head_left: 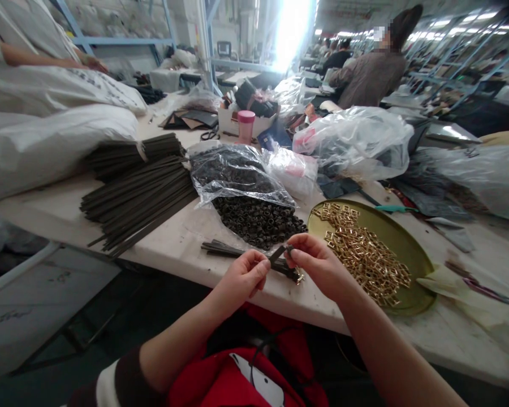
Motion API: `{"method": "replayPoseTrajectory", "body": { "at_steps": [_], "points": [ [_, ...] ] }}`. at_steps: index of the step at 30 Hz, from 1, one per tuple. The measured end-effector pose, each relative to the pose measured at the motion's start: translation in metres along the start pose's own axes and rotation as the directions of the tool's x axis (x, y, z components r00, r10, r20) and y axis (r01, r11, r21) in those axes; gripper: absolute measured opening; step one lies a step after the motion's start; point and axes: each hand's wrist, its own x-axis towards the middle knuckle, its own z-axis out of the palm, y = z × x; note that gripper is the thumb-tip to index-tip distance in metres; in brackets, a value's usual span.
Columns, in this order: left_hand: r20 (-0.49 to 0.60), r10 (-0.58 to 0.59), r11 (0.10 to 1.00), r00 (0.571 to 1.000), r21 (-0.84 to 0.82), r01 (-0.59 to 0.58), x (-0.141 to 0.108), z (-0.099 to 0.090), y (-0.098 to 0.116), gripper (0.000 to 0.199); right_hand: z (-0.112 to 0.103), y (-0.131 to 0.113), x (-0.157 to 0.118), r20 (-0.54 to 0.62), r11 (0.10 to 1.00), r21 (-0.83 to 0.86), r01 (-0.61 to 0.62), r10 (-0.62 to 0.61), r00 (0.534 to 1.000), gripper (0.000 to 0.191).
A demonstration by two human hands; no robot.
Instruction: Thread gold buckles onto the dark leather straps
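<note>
Dark strap [276,257], held above the table [165,243]: left hand [242,273] pinches one end, right hand [319,264] pinches the other. Probably light, bendy, not fragile; grip flat near ends.

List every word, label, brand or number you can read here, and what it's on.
None can be read.
White sack: dark printed characters, too blurred to read.
White panel at lower left: dark marks, too blurred to tell whether they are writing.
Dark strip and gold buckles: no lettering visible.
</note>
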Motion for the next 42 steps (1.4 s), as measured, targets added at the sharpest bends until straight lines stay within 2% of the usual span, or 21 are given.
{"method": "replayPoseTrajectory", "body": {
  "at_steps": [3,6,9,11,14,19,25,27,30,32,36,39,42],
  "points": [
    [-0.01,0.031,0.999,0.999,-0.009,-0.031,-0.012,0.006,0.008,0.026,0.018,0.001,-0.021,-0.02,0.984,0.176,0.021,-0.018,1.0,0.027],
    [-0.022,0.045,0.999,0.999,0.0,-0.045,-0.026,0.009,0.01,0.024,0.027,0.008,-0.033,-0.075,0.978,0.191,0.081,-0.067,0.995,0.023],
    [-0.05,0.056,0.998,0.997,-0.014,-0.057,-0.036,0.012,0.008,0.022,0.031,0.013,-0.04,-0.161,0.979,0.146,0.145,-0.121,0.979,0.022],
    [-0.03,0.049,0.998,0.998,-0.038,-0.05,-0.041,0.014,0.005,0.021,0.033,0.014,-0.045,-0.194,0.981,0.101,0.166,-0.144,0.97,0.021],
    [0.033,0.018,0.998,0.999,-0.062,-0.016,-0.045,0.02,0.002,0.019,0.036,0.014,-0.053,-0.205,0.982,0.007,0.189,-0.184,0.961,0.019],
    [0.034,-0.039,0.999,0.999,-0.018,0.039,-0.052,0.02,0.003,0.014,0.038,0.014,-0.063,-0.193,0.964,-0.141,0.227,-0.251,0.948,0.017],
    [0.068,-0.028,0.991,0.997,0.132,0.019,-0.057,0.013,0.009,0.014,0.042,0.011,-0.071,-0.018,0.97,-0.2,0.141,-0.147,0.989,0.017],
    [0.097,-0.016,0.985,0.995,0.175,-0.002,-0.057,0.011,0.01,0.015,0.046,0.012,-0.071,0.021,0.982,-0.164,0.098,-0.096,0.995,0.02],
    [0.163,0.024,0.978,0.986,0.202,-0.057,-0.057,0.008,0.007,0.019,0.05,0.014,-0.069,-0.065,0.997,-0.008,0.081,-0.081,0.995,0.02],
    [0.192,0.03,0.97,0.981,0.232,-0.075,-0.058,0.006,0.003,0.021,0.05,0.015,-0.066,-0.129,0.995,0.031,0.096,-0.091,0.988,0.019],
    [0.245,-0.007,0.956,0.97,0.287,-0.065,-0.058,0.002,0.001,0.031,0.052,0.015,-0.064,-0.13,0.989,-0.116,0.093,-0.108,0.986,0.02],
    [0.179,0.042,0.938,0.983,0.331,-0.1,-0.054,0.001,0.004,0.032,0.057,0.015,-0.065,-0.113,0.955,-0.269,0.128,-0.163,0.98,0.02],
    [0.129,0.088,0.869,0.988,0.475,-0.139,-0.048,0.001,0.006,0.027,0.059,0.017,-0.065,-0.133,0.944,-0.303,0.13,-0.177,0.975,0.022]
  ]
}}
